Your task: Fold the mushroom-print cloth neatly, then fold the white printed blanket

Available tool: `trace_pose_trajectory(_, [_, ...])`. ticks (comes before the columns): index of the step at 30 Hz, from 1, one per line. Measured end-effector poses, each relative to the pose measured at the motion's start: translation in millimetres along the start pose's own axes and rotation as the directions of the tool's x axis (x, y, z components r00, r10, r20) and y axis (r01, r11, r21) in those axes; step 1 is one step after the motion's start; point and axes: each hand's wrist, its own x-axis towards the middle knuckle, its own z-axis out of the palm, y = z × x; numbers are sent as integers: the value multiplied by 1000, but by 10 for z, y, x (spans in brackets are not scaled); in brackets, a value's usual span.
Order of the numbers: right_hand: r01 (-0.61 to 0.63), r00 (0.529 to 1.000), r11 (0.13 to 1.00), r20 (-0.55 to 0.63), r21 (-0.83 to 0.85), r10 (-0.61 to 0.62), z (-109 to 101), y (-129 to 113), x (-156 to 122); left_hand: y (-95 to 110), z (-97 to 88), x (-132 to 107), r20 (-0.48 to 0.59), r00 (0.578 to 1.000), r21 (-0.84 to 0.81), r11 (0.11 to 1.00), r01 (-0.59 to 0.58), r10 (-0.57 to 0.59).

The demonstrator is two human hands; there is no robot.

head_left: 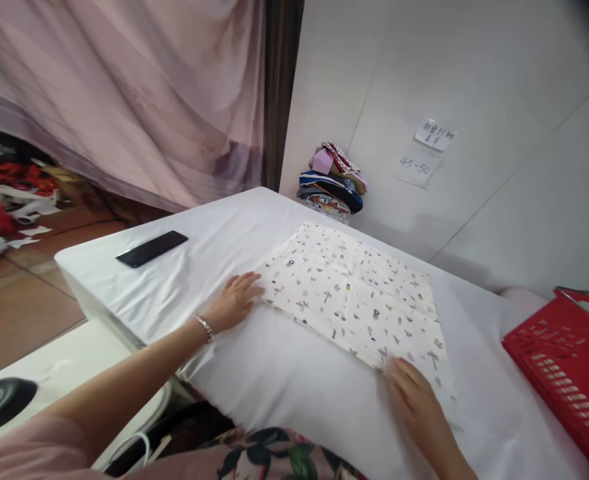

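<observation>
A cream cloth [357, 293] with small printed motifs lies spread flat on the white-covered table [284, 380]. My left hand [235, 300], a bracelet on its wrist, rests flat with fingers stretched out at the cloth's left corner. My right hand [414, 397] lies open, palm down, fingers touching the cloth's near corner. Neither hand holds anything.
A black phone [151, 248] lies near the table's far left edge. A red plastic basket [569, 363] stands at the right. Folded fabrics [333, 179] are stacked against the white wall at the back. A pink curtain [139, 93] hangs on the left over a brown floor with clutter.
</observation>
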Motion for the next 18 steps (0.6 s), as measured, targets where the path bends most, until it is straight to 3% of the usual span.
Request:
trace_pose_trajectory(4, [240,967,971,87,-16,-238,205,-423,401,374,131,112,47,987,-47,987,-152,154])
trace_pose_trajectory(8, [293,949,955,135,-39,-285,354,-713,691,649,310,307,48,962,-141,955,-260,269])
trace_pose_trajectory(14, [257,963,966,-70,-45,-259,597,-672,704,709,479,426,2,961,-203,941,-270,276])
trace_pose_trajectory(18, [268,958,963,-109,23,-264,628,-594,647,698,496,404,-26,961,-226,935,-273,274])
